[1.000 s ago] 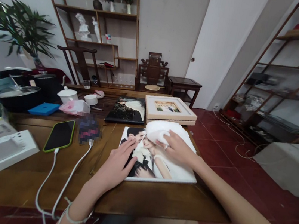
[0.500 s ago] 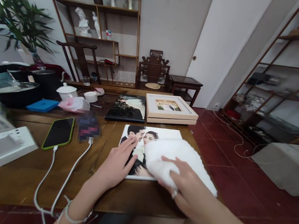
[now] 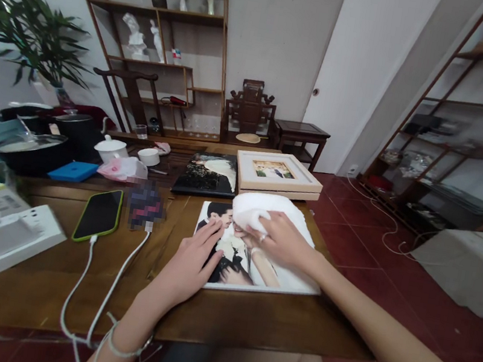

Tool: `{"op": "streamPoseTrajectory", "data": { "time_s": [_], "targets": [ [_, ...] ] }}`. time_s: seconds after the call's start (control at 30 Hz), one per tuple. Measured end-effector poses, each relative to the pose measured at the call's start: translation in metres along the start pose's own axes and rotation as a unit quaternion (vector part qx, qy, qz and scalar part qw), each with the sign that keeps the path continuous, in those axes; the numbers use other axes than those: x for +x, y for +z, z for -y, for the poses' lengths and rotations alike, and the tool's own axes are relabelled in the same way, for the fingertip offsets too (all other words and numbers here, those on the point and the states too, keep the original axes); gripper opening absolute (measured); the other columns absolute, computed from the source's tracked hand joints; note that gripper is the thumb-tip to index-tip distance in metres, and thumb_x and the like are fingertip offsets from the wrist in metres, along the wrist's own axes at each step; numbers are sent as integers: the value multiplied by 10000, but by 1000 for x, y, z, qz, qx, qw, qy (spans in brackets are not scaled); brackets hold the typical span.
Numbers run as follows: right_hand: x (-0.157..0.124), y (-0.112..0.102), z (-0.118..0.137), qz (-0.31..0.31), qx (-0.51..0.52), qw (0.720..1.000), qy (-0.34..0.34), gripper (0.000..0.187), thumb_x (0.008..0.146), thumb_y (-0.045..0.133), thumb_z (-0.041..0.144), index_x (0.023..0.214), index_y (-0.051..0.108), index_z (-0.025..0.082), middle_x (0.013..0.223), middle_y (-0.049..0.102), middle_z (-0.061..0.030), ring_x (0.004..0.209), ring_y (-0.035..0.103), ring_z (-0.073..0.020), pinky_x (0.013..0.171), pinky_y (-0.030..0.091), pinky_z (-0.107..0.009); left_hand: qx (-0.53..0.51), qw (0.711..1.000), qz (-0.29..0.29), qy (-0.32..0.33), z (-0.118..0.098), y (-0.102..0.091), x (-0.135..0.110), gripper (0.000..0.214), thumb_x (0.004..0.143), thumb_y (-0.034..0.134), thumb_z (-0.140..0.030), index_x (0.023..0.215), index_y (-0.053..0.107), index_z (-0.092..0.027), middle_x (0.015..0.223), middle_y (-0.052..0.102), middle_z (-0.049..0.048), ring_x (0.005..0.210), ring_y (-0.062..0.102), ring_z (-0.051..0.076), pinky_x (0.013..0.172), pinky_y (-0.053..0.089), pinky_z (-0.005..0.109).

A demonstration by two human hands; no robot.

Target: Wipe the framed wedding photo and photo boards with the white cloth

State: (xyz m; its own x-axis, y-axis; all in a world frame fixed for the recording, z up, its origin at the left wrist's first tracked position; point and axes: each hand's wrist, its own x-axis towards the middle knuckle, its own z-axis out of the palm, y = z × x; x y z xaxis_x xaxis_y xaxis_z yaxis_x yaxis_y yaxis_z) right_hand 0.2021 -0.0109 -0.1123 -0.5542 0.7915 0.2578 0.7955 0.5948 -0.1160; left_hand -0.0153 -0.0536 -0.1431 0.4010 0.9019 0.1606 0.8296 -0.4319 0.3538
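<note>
A photo panel (image 3: 229, 258) showing a couple lies flat near the table's front edge. My left hand (image 3: 200, 254) rests on its left side, fingers stretched out over the picture. Bunched in my right hand (image 3: 281, 236) is a white cloth (image 3: 260, 205), pressed against the panel's upper part. The cloth hides the panel's top right area, and part of it spreads out behind my right forearm. Just behind the panel lie a dark photo panel (image 3: 206, 174) and pale wooden picture frames (image 3: 279, 175), one on top of another.
To the left on the wooden table (image 3: 115, 283) are a phone (image 3: 99, 215) with a charging cable, a white power strip (image 3: 26, 238), a blue box (image 3: 72, 171) and a black pot (image 3: 30, 150). A white cup (image 3: 148, 156) stands farther back. Red floor tiles (image 3: 351, 241) lie beyond the right edge.
My right hand has moved the cloth away from me and slightly left, from the panel's lower right to its upper part. The panel's lower right is now uncovered. My left hand stays put.
</note>
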Motion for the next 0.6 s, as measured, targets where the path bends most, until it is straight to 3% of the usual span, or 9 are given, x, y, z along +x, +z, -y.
{"op": "streamPoseTrajectory", "data": {
  "time_s": [0.1,0.2,0.3,0.43,0.53,0.6],
  "targets": [
    [17,2,-7,-4,-8,1000,24,321,936,341,263,864,626,134,918,639,-119,858,550,-225,776,364,-327,-3,1000,0,-1,0,0,0,470,938,289,-350,1372,351,-180,1476,307,106,1370,237,228,1037,313,467],
    [11,1,-1,3,-14,999,37,294,919,367,246,838,624,128,864,637,-127,828,553,-238,750,376,-339,-7,1000,-5,3,1,2,1,470,936,295,-350,1373,349,-185,1471,318,109,1367,243,232,1033,319,465],
    [-19,-2,17,14,3,1000,7,276,911,386,252,872,628,125,950,641,-152,954,550,-269,842,385,-392,-4,1000,-6,1,1,3,1,468,937,292,-353,1371,351,-189,1473,315,104,1368,243,224,1034,321,452],
    [-73,-5,48,11,56,998,-29,225,865,414,175,910,631,138,1202,581,-168,1253,385,-271,1035,269,-471,1,1000,-2,1,0,2,1,473,938,289,-347,1375,345,-177,1478,302,105,1371,234,214,1040,314,444],
    [-101,-5,61,19,82,994,-62,184,785,469,135,851,638,165,1301,520,-145,1289,345,-266,1068,226,-505,-4,1000,-11,9,0,2,0,469,940,293,-349,1377,349,-188,1474,314,103,1368,240,217,1041,310,443],
    [-104,-4,61,20,90,993,-67,170,768,487,134,831,640,174,1304,521,-135,1276,366,-263,1063,238,-505,-7,1000,-15,10,0,2,0,470,939,297,-352,1378,349,-191,1472,316,105,1368,241,220,1038,313,442]
  ]
}}
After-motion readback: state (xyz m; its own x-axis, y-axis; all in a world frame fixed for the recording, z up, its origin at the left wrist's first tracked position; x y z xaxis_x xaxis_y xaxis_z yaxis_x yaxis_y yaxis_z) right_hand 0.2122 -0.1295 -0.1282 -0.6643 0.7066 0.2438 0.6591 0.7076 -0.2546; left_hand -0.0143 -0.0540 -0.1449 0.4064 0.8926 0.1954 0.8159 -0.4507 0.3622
